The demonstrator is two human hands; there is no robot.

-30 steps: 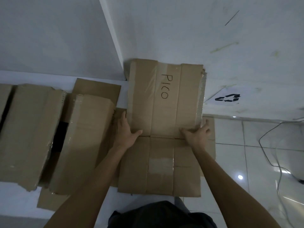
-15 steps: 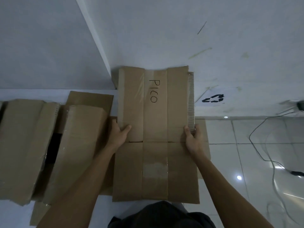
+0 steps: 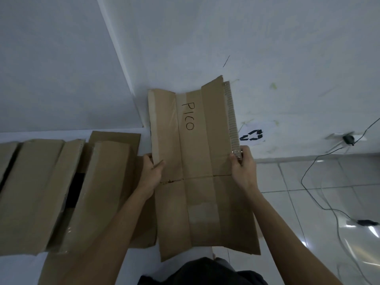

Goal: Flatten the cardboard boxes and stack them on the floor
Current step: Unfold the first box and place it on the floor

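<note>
- Since a second ago we have lifted the flattened box (image 3: 197, 167) off the pile: our thumbs lay flat on its face then, and now each grip closes round a side edge, and the upper half tips up toward the wall (image 3: 287, 48).
- Nearest us, the lower half of the box hangs over our lap and the floor (image 3: 308, 192), clear of the surface, so we judge we are carrying it rather than pressing it.
- Our left hand (image 3: 151, 171) pinches the left edge just above the middle crease, thumb on the face, fingers behind.
- Our right hand (image 3: 242, 167) clamps the right edge at the same height, at the foot of the exposed corrugated strip (image 3: 231, 116); matched holds at the fold keep the two halves from flopping.
- Left of us, other cardboard boxes (image 3: 51, 192) lie overlapping, still puffed and gapped, probably awaiting flattening.
- Farther off, a recycling symbol (image 3: 252, 135) sits low on the wall, and a cable (image 3: 312, 182) trails over the tiles.
</note>
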